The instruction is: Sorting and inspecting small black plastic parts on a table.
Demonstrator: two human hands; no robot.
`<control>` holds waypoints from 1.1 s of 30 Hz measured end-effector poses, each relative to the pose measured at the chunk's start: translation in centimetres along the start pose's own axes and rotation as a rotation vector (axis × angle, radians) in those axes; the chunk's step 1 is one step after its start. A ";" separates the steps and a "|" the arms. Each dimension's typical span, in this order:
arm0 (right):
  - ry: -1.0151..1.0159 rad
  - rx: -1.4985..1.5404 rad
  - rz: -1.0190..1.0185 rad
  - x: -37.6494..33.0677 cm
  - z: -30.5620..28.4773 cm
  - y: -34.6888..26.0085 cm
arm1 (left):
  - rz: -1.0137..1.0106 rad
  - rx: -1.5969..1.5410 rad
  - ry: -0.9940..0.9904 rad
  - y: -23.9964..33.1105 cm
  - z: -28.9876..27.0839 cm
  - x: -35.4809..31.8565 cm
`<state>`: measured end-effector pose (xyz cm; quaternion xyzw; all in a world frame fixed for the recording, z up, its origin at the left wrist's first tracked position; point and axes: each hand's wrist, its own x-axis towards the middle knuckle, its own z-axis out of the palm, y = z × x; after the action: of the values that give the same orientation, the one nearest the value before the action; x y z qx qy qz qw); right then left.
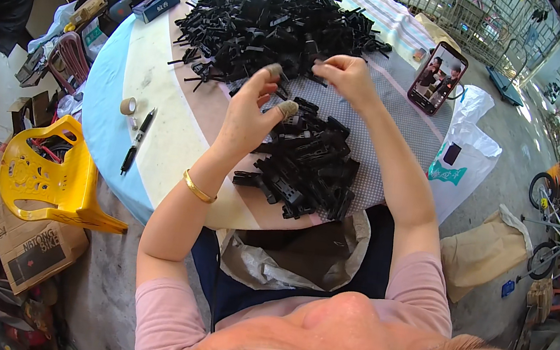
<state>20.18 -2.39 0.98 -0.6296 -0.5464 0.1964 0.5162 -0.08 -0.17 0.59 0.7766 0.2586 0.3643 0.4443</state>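
Observation:
A large heap of small black plastic parts (272,27) covers the far side of the round table. Nearer to me lies a smaller pile of black clip-like pieces (306,168). Between the two, my left hand (253,114) hovers with thumb and fingers apart, and I see nothing held in it. Its thumb and a fingertip wear tan coverings. My right hand (350,81) is at the near edge of the big heap, its thumb and forefinger pinched together. What sits in that pinch, if anything, is too small and dark to make out.
On the table are a propped phone (438,79), a black pen (138,141), a tape roll (128,106) and a dark blue box (155,6). An open sack (260,265) lies at my lap. A yellow chair (62,173) stands left; a white plastic bag (467,165) hangs right.

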 end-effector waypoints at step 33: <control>-0.370 0.258 -0.248 -3.7 1.8 -3.1 | 0.071 -0.362 0.070 -0.1 -0.3 0.2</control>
<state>15.97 -5.30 1.79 -0.4401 -0.6751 0.3112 0.5037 -0.25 0.19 0.68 0.6795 0.1768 0.4471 0.5542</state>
